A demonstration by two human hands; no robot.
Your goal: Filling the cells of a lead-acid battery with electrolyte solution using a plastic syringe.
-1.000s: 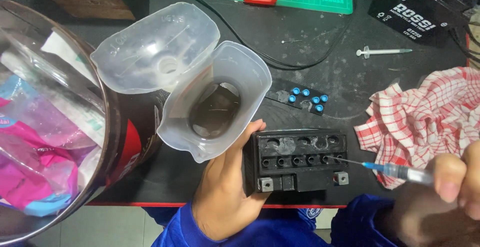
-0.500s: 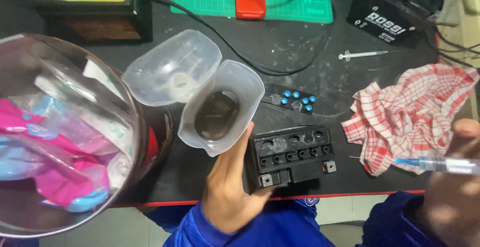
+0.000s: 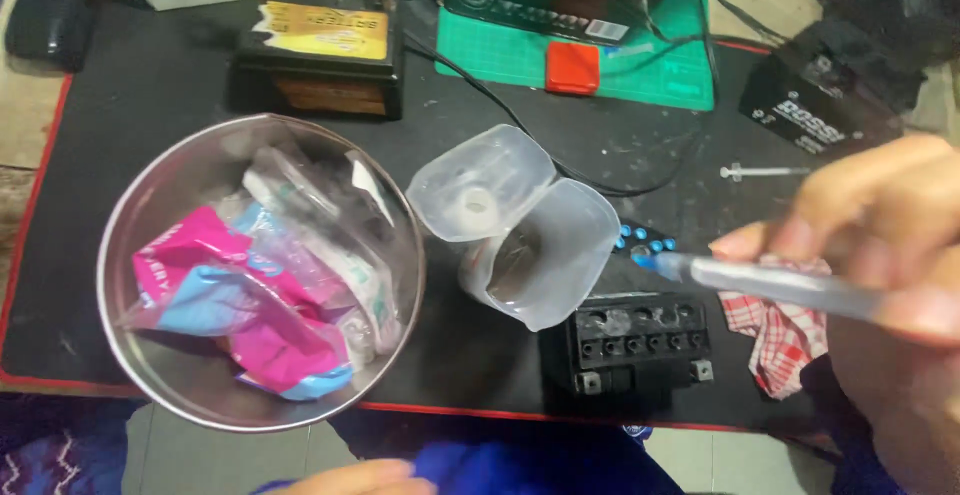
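My right hand [image 3: 890, 285] fills the right side, close to the camera, and grips a clear syringe [image 3: 770, 288] whose blue tip points left above the small black battery [image 3: 635, 345]. The battery lies near the mat's front edge with its row of open cell holes facing up. Touching its left corner stands a translucent plastic container [image 3: 545, 260] with its hinged lid [image 3: 480, 187] flipped open. Only a sliver of my left hand [image 3: 350, 477] shows at the bottom edge, away from the battery, touching nothing I can see.
A metal bowl [image 3: 150, 205] of crumpled pink and blue wrappers sits at the left. Blue caps [image 3: 645, 245], a red checked cloth [image 3: 790, 340], a second syringe [image 3: 765, 170], a larger black battery [image 3: 830, 105], a green device [image 3: 600, 50] and a yellow-topped box [image 3: 320, 50] lie on the black mat [image 3: 150, 105].
My left hand has let go of the small battery and pulled back to the bottom edge. My right hand has lifted the syringe up and to the left, nearer the camera.
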